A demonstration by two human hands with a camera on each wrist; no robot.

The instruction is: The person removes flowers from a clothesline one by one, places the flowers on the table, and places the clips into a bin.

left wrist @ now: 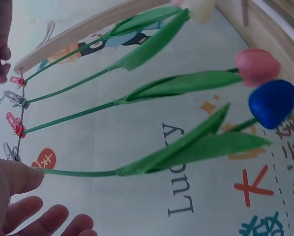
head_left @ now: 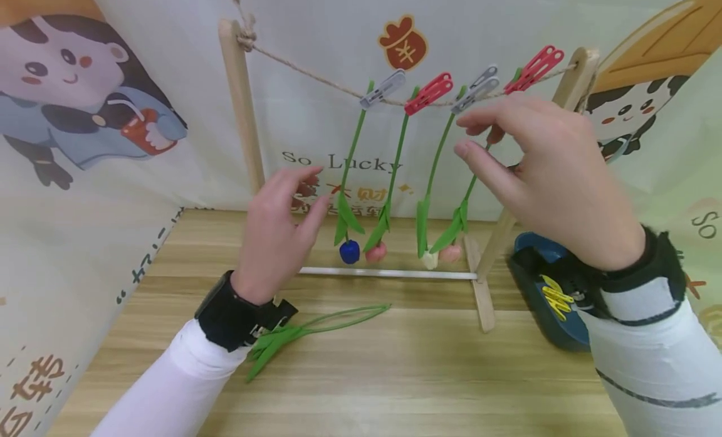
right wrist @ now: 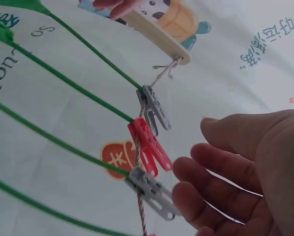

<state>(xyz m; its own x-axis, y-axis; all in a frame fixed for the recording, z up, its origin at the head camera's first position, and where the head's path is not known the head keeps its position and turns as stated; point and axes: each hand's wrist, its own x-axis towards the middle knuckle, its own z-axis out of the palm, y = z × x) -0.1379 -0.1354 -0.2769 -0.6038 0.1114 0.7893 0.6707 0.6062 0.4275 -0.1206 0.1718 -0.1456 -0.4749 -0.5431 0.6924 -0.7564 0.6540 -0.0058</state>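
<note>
Artificial tulips hang upside down from a twine line (head_left: 304,70), clipped by grey and red clothespins. From left to right they are a blue tulip (head_left: 350,252), a pink tulip (head_left: 376,252), a white tulip (head_left: 430,260) and a light pink tulip (head_left: 451,253). My left hand (head_left: 282,230) hovers left of the blue tulip's stem, fingers loosely bent and holding nothing. Close to the rightmost red clothespin (head_left: 536,68), my right hand (head_left: 558,167) is raised with thumb and fingers apart. In the right wrist view, its fingers (right wrist: 218,177) are near a grey clothespin (right wrist: 151,191) with nothing gripped.
A wooden frame (head_left: 242,105) with a white lower bar (head_left: 389,273) carries the twine. Green stems with leaves (head_left: 276,346) lie on the wooden table (head_left: 395,387), partly behind the left wrist. Yellow clothespins (head_left: 556,297) sit in a blue tray (head_left: 544,324) at right. A printed cloth (head_left: 316,23) stands behind.
</note>
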